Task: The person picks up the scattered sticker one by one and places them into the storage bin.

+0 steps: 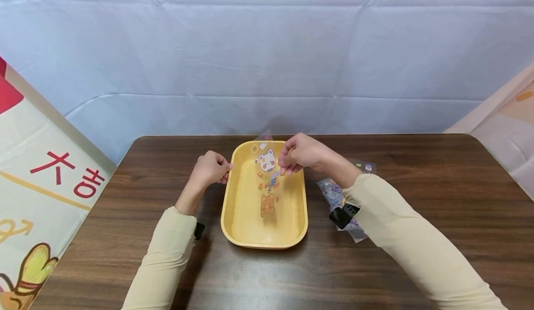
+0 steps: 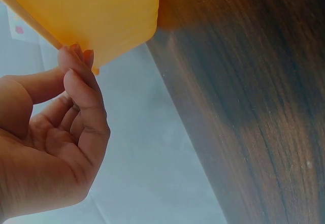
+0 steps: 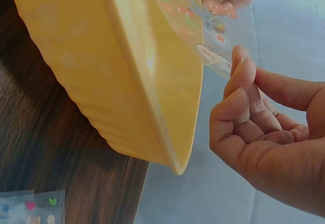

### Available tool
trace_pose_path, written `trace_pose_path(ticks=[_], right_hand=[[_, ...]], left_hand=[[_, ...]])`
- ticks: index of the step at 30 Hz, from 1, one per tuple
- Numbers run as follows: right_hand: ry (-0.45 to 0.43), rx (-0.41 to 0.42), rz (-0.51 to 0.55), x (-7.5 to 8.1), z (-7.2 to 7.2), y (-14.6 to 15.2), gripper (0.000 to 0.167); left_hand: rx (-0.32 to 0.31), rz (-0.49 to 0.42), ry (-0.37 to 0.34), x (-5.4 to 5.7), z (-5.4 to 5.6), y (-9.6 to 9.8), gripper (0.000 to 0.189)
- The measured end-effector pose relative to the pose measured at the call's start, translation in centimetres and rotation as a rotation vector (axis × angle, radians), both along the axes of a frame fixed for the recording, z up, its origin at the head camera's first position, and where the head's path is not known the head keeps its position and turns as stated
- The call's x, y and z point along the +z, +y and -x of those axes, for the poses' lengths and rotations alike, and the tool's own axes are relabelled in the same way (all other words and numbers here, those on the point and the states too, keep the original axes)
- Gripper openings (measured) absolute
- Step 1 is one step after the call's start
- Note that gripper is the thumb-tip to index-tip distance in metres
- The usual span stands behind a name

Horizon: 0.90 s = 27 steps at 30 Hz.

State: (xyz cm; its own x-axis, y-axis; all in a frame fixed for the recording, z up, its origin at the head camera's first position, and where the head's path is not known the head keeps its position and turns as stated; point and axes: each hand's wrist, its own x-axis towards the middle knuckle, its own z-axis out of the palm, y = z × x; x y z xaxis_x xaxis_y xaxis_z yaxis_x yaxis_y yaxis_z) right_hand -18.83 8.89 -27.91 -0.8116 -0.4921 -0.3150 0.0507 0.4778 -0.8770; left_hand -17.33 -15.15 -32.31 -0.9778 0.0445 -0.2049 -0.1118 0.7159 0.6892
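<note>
A yellow tray point(image 1: 231, 208) with a raised rim stands on the table. At its left rim, my left hand point(image 1: 208, 167) pinches the edge between thumb and fingertips; the left wrist view shows these fingers point(image 2: 84, 94) on the rim from close by. Over the tray's right half is my right hand point(image 1: 302, 155), pinching the edge of a clear sticker sheet point(image 1: 267, 203). Printed on the sheet are a white bear, a brown bear and small orange and blue figures. In the right wrist view the sheet point(image 3: 213, 36) hangs tilted above the tray, beside the fingertips.
More clear printed sheets point(image 1: 333, 194) lie on the brown wooden table point(image 1: 417, 185) under my right forearm. Behind the tray's far rim, the corner of another sheet point(image 1: 265, 136) shows. A pale cloth point(image 1: 267, 60) hangs along the table's back edge, and a printed banner point(image 1: 46, 199) stands at left.
</note>
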Motion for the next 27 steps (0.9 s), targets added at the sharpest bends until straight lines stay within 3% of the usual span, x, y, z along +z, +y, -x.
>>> trace_pose_path(ticks=[16, 27], right_hand=[[-0.029, 0.082, -0.04, -0.42, -0.2, -0.23, 0.009], [0.003, 0.067, -0.084, -0.3, -0.06, 0.36, 0.008]], left_hand=[[-0.006, 0.008, 0.002, -0.07, 0.12, 0.0, 0.029], [-0.007, 0.012, 0.011, -0.02, 0.16, 0.05, 0.028]])
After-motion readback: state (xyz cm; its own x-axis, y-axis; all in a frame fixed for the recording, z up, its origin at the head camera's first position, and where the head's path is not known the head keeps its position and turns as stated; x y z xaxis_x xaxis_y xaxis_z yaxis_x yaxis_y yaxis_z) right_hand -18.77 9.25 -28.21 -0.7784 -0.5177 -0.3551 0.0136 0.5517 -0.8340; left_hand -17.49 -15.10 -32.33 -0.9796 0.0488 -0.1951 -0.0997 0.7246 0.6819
